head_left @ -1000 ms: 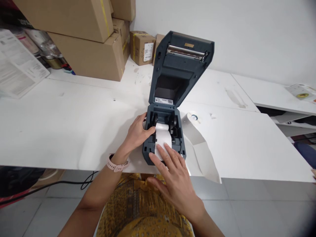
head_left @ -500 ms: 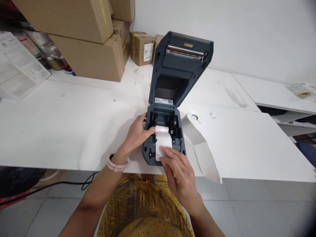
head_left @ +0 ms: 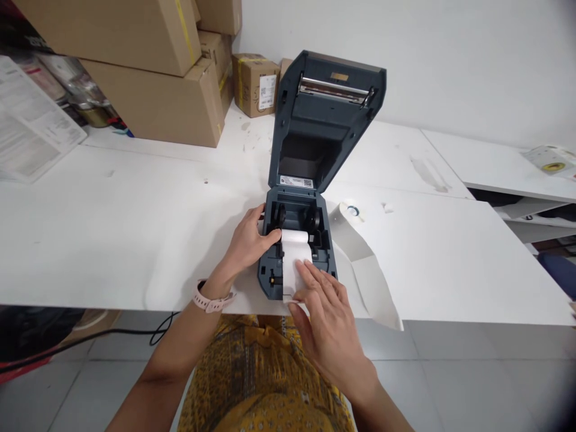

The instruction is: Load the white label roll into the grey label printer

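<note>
A dark blue-grey label printer [head_left: 265, 264] stands on the white table with its lid [head_left: 330, 114] raised. White label paper [head_left: 292, 264] runs over its lower part to the front edge. My left hand [head_left: 249, 240] grips the printer's left side, thumb over the rim near the paper. With fingers spread on the paper, my right hand [head_left: 330, 318] has its thumb beneath the paper's front end. Black roll holders [head_left: 311, 219] sit inside the printer behind the paper.
A loose paper strip [head_left: 366, 270] curls right of the printer and hangs over the table's front edge [head_left: 450, 323]. Beside it lies a label roll [head_left: 353, 211]. Cardboard boxes [head_left: 157, 108] stack at the back left, near printed sheets [head_left: 31, 120].
The paper's front end has come slightly further toward the printer's front edge. My right hand has shifted a little down with it, while my left hand keeps its place on the printer.
</note>
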A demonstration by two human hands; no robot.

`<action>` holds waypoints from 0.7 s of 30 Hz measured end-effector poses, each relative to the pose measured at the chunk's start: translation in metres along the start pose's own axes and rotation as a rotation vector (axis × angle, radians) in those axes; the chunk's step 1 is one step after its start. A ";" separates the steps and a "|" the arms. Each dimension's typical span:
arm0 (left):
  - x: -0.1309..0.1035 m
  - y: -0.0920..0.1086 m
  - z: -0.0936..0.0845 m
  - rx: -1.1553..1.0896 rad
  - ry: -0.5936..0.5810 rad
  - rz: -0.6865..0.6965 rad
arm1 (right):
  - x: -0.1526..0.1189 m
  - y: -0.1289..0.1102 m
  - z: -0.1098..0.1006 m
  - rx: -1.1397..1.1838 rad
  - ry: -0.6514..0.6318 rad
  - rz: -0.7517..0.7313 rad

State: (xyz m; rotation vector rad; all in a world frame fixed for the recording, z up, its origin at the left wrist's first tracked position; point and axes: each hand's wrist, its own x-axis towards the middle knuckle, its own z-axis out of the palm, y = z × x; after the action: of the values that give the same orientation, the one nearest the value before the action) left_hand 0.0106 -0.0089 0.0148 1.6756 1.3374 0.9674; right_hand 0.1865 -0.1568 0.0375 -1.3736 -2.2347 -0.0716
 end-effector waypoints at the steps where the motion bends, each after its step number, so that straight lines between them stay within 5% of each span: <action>1: 0.000 0.000 0.000 -0.009 -0.002 -0.003 | 0.001 0.000 -0.001 -0.006 -0.011 0.001; 21: 0.001 -0.011 0.004 -0.128 -0.022 -0.001 | -0.001 0.001 0.001 -0.062 -0.004 -0.025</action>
State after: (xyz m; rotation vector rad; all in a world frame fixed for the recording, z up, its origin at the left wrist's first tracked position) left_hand 0.0102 -0.0071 0.0034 1.5841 1.2362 1.0099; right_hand 0.1875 -0.1565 0.0364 -1.3791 -2.2705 -0.1476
